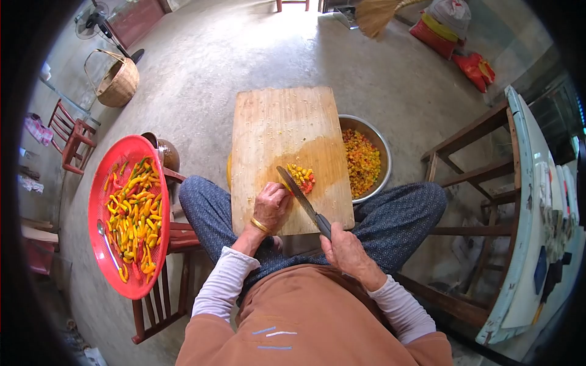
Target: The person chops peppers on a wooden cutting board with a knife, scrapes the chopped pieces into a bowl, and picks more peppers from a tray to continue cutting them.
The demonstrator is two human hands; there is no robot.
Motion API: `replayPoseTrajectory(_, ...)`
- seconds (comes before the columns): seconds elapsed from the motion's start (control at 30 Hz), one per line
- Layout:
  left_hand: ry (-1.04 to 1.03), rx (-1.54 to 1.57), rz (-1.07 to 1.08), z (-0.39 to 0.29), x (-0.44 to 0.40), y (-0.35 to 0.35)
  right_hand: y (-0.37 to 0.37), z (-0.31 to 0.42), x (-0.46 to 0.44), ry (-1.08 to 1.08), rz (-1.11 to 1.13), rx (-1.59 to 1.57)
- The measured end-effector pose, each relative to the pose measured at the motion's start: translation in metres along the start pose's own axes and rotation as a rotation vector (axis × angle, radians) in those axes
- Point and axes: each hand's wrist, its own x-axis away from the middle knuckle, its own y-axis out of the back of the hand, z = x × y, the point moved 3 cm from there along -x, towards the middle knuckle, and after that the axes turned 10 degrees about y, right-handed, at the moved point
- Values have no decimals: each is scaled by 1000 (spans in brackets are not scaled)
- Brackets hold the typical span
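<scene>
A wooden cutting board [278,128] lies across my knees, with a small heap of chopped yellow and red chili peppers [302,175] on it. My right hand [351,253] is wrapped round the black handle of a kitchen knife [300,194], whose blade slants up and left over the board beside the heap. My left hand [273,206] is bent on the board just left of the blade, fingers curled together. A bit of yellow shows at its fingertips, probably a chili pepper, mostly hidden by the fingers and blade.
A metal bowl [386,160] of chopped peppers stands right of the board, partly under it. On a chair [160,299] at left sits a red tray [97,244] of whole chili peppers. A table [510,201] stands at right; a wicker basket [119,85] sits far left.
</scene>
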Motion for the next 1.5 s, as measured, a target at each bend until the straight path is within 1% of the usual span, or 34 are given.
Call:
replayPoseTrajectory(0.2, 48, 2, -10, -3, -3, 3, 0, 0, -6, -33, 60, -14)
replayPoseTrajectory(0.3, 46, 9, -1, -3, -5, 5, -13, -4, -17, 0, 13, -18)
replayPoseTrajectory(0.4, 40, -2, 9, -4, -3, 5, -27, 0, -50, 24, -94, -56)
replayPoseTrajectory(0.5, -6, -6, -6, -4, 1, 5, -32, 3, -58, 28, -135, -55)
replayPoseTrajectory(0.6, -17, 5, -31, -6, 4, 4, -33, -3, -36, 67, -135, -18)
replayPoseTrajectory(0.7, 22, 16, -40, -6, 4, 5, -23, -9, -9, -18, -53, 9)
replayPoseTrajectory(0.87, 44, 24, -41, 0, 5, 4, -4, 4, 0, 14, -49, -12)
replayPoseTrajectory(1.03, 47, 35, -54, 0, 4, 2, -6, 4, 2, 9, -10, -2)
replayPoseTrajectory(1.13, -96, -84, -52, -2, 2, 6, -11, 7, 1, -4, -21, 31)
replayPoseTrajectory(1.23, 0, -13, -72, -15, -4, 16, -17, 14, -6, -24, -29, 54)
replayPoseTrajectory(1.33, 81, 55, -84, -2, 1, 7, -29, 14, -29, 11, -31, 54)
replayPoseTrajectory(1.4, 92, 59, -97, -2, 2, 7, -38, 11, -49, 50, -41, 50)
replayPoseTrajectory(1.5, 91, 67, -106, 2, 4, 6, -38, 7, -55, 50, -85, 9)
